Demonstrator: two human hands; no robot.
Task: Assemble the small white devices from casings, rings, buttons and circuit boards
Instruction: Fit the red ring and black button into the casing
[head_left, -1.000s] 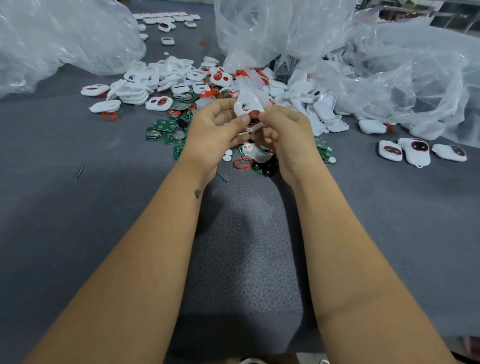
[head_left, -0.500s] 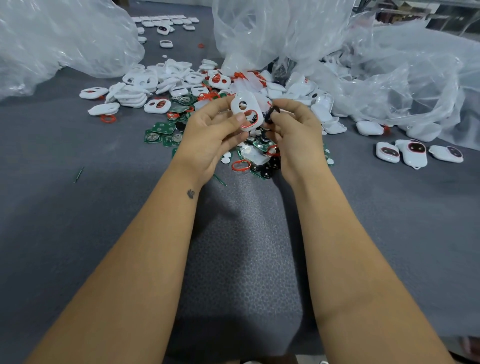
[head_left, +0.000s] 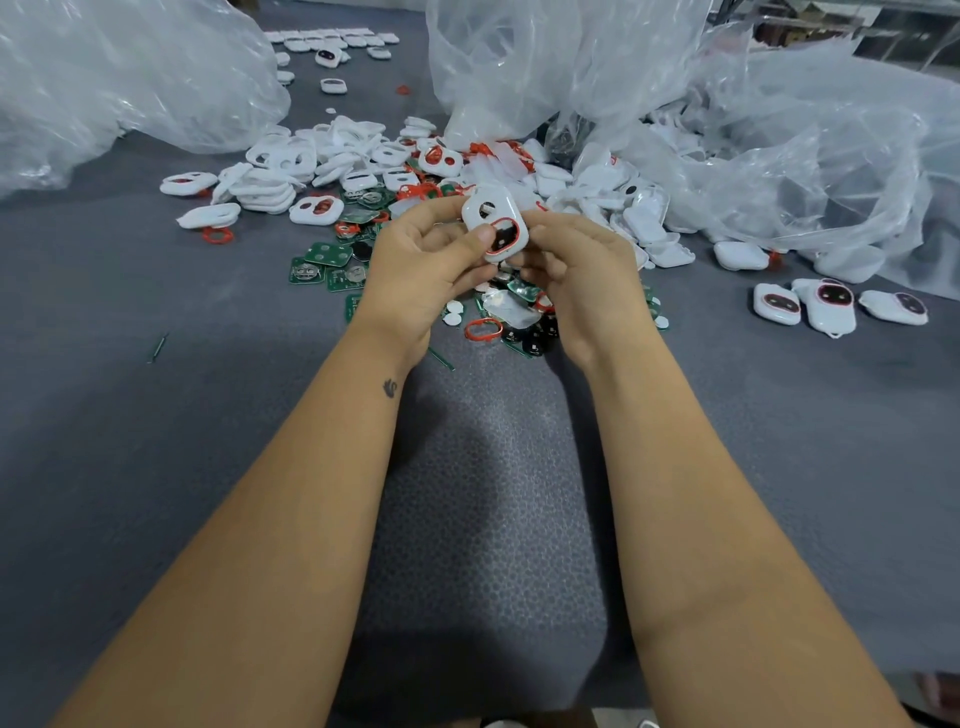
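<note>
My left hand (head_left: 426, 265) pinches white casing (head_left: 494, 222) by edge, thumb on face to steady it; my right hand (head_left: 582, 270) curled round other side, likely seating black button (head_left: 502, 238) inside red ring (head_left: 505, 235); casing raised above parts pile (head_left: 337, 171), face toward me for checking fit.

I see no readable text, label, brand or number on anything in front of me.

A grey textured worktop (head_left: 156, 467) carries a heap of white casings (head_left: 291, 176), green circuit boards (head_left: 322, 262) and red rings (head_left: 483, 330) mid-surface, three assembled devices (head_left: 831, 306) toward its right edge, and crumpled clear plastic bags (head_left: 779, 156) along the far side.
</note>
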